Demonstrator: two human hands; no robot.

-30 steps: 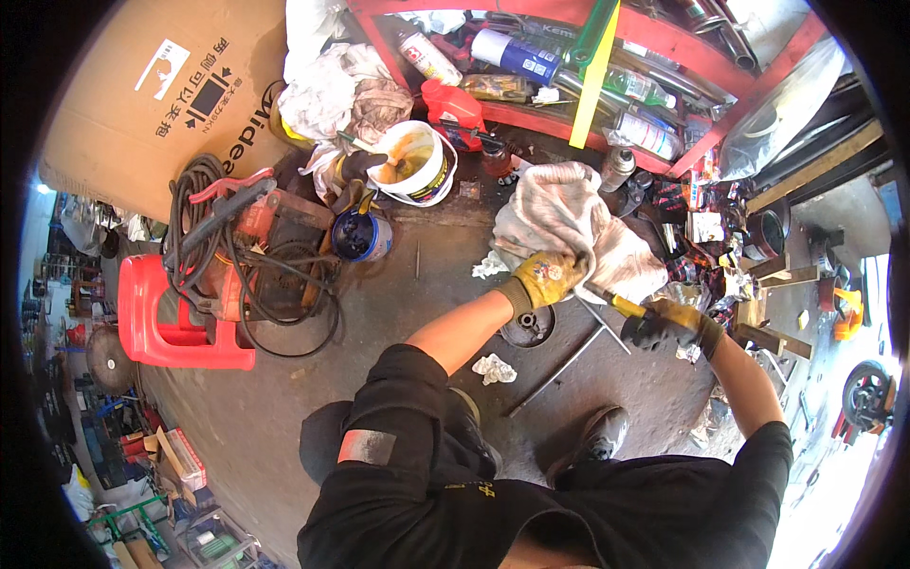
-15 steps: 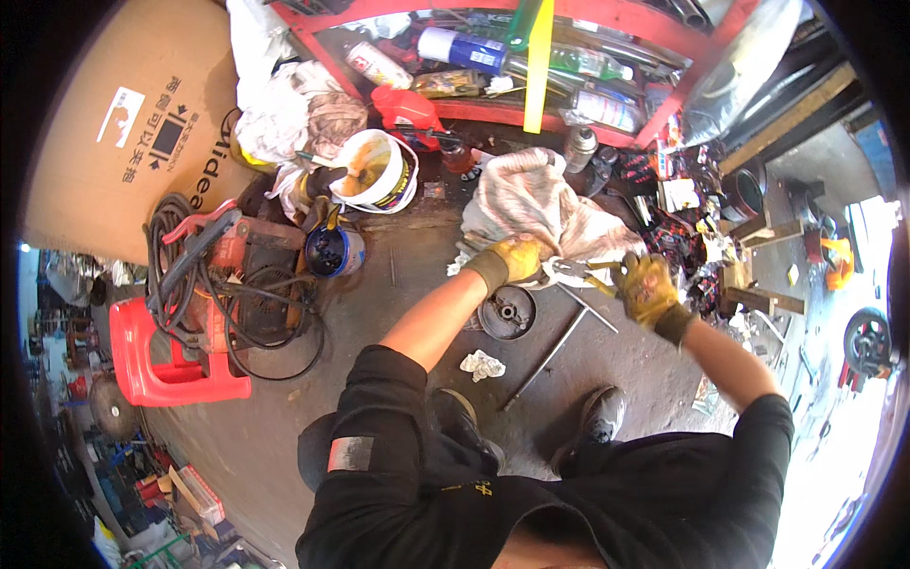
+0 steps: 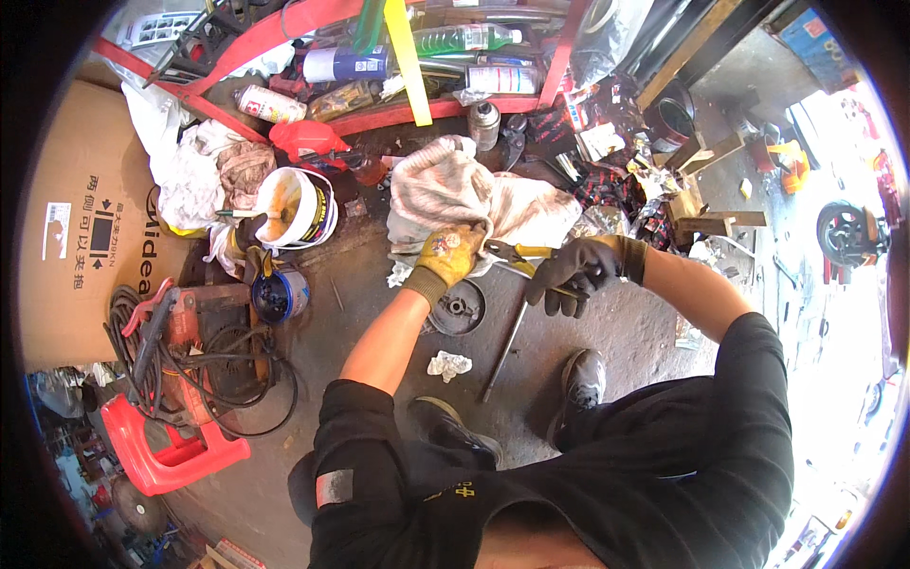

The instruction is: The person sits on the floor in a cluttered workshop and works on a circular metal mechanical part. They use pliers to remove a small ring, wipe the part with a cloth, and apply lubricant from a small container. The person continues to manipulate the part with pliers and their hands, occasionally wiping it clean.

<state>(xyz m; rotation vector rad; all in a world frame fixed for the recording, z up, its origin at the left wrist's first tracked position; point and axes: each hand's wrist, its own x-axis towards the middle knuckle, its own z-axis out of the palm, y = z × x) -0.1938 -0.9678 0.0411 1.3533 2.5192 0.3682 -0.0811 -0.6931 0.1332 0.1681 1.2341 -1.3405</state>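
Note:
My left hand (image 3: pixel 449 254), in a yellow work glove, is closed at the near edge of a striped, stained cloth (image 3: pixel 474 194). What its fingers grip is hidden. My right hand (image 3: pixel 573 273) has turned so the dark side of its glove shows, and it holds the yellow-handled pliers (image 3: pixel 533 251). The pliers' jaws point left, close to my left fingers. Below my left hand a round metal disc with a hub (image 3: pixel 458 305) lies on the floor. A long metal T-bar (image 3: pixel 504 351) lies to its right, and a crumpled white wad (image 3: pixel 448 365) sits nearer to me.
A white bucket (image 3: pixel 318 213) and a blue can of dark grease (image 3: pixel 282 292) stand at left. Beyond them is a red machine with coiled cable (image 3: pixel 185 346) by a red stool (image 3: pixel 171 455). A red rack (image 3: pixel 436 112) of bottles runs across the back. Scrap (image 3: pixel 607 180) lies at right.
My right hand has rolled over with the pliers, from the glove's yellow side to its dark side. The whole view has shifted, so surroundings appear farther left.

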